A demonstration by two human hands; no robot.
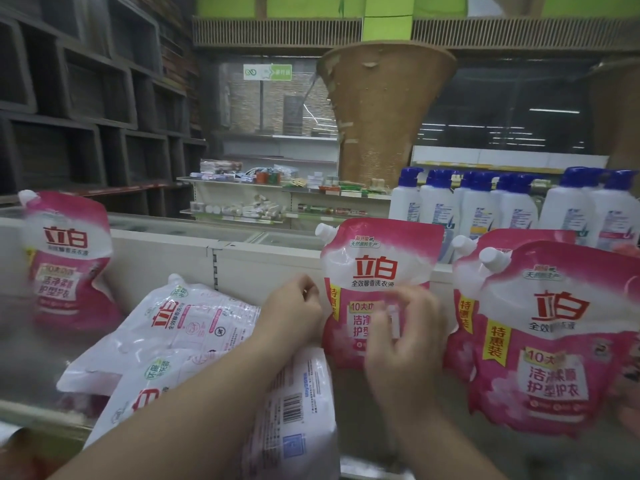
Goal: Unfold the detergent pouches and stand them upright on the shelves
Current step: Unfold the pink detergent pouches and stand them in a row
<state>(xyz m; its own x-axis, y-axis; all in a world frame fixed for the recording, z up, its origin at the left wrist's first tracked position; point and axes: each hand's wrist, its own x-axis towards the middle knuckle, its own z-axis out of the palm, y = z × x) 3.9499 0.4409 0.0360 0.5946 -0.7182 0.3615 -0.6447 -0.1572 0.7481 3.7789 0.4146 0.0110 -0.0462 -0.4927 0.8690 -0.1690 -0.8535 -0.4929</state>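
1. The middle pouch [377,271] stands upright on the shelf [31,355], long axis vertical, between both hands.
2. The left hand [294,308] pinches its left edge; the right hand [405,337], fingers curled, covers its front.
3. Whether the right hand actually grips it is unclear.
4. Flat pouches [166,337] lie nearer the left hand.

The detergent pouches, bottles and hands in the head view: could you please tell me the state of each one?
Middle pouch: upright, both hands at it.
Left pouch: upright, leaning.
Front right pouch: upright.
Pouch behind it: upright, mostly hidden.
White-backed pouches: lying flat.
White bottles: upright, capped.
Left hand: curled at the middle pouch's edge.
Right hand: fingers curled on its front.
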